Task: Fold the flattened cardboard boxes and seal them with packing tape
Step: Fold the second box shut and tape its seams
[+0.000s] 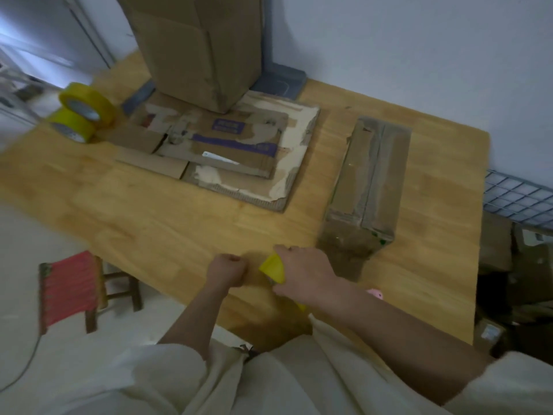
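My right hand (pixel 305 275) grips a yellow roll of packing tape (pixel 273 268) just above the wooden table (pixel 155 211), near its front edge. My left hand (pixel 226 272) is curled into a fist a short way left of the roll and seems to pinch the tape's free end; a faint translucent strip spans the gap. A long folded box (pixel 371 181) with tape along its seam lies just beyond my right hand. Flattened cardboard boxes (pixel 227 151) are stacked at the table's middle back. The image is blurred.
A tall upright cardboard box (pixel 197 49) stands behind the flat stack. Two more yellow tape rolls (pixel 86 107) sit at the table's far left. A red stool (pixel 70 289) stands on the floor left; a wire grid (pixel 520 199) and boxes (pixel 496 250) are right.
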